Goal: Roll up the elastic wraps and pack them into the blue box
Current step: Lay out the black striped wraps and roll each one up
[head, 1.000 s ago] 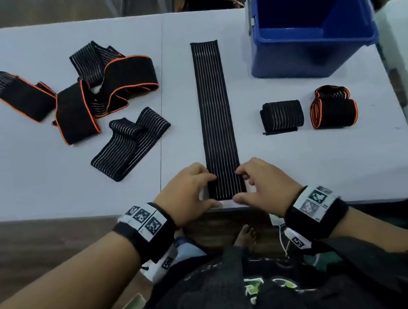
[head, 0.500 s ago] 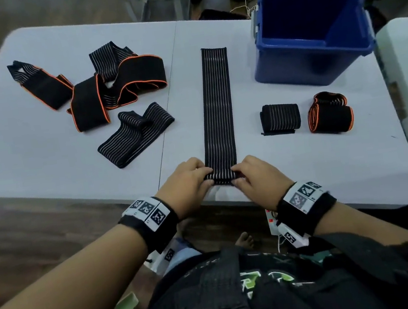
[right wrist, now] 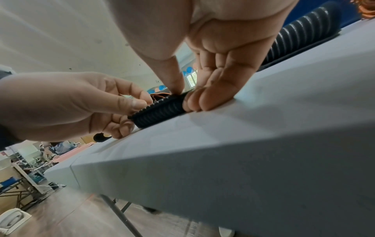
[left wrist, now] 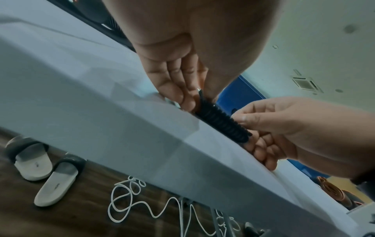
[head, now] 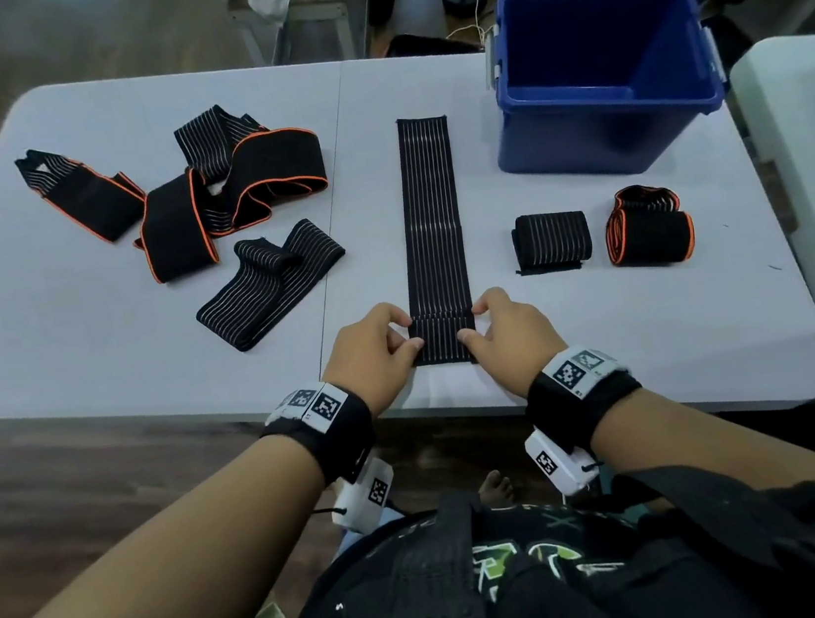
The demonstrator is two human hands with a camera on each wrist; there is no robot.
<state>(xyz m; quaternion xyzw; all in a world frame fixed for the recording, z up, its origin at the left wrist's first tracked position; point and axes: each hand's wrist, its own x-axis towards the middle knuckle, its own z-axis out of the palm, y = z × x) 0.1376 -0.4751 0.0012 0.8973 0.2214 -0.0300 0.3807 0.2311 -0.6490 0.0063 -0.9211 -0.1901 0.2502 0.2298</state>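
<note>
A long black striped wrap [head: 430, 217] lies flat down the middle of the white table [head: 89, 350]. Its near end is folded over into a small roll [head: 443, 338] [left wrist: 222, 123] [right wrist: 160, 111]. My left hand [head: 375, 352] [left wrist: 182, 89] pinches the roll's left end and my right hand [head: 507, 337] [right wrist: 205, 89] pinches its right end. The blue box [head: 603, 80] stands open at the far right. In front of it sit a rolled striped wrap [head: 552, 240] and a rolled orange-edged wrap [head: 649, 233].
Loose wraps lie at the left: an orange-edged tangle [head: 224, 193], another orange-edged piece [head: 79, 191] and a folded striped one [head: 272, 282]. A second white surface [head: 814, 182] adjoins on the right. Slippers [left wrist: 40, 170] and cord [left wrist: 142, 200] lie on the floor under the table edge.
Both hands have folded the wrap's near end over and moved forward, away from the table edge, with it. The head view has shifted so more of the far table shows.
</note>
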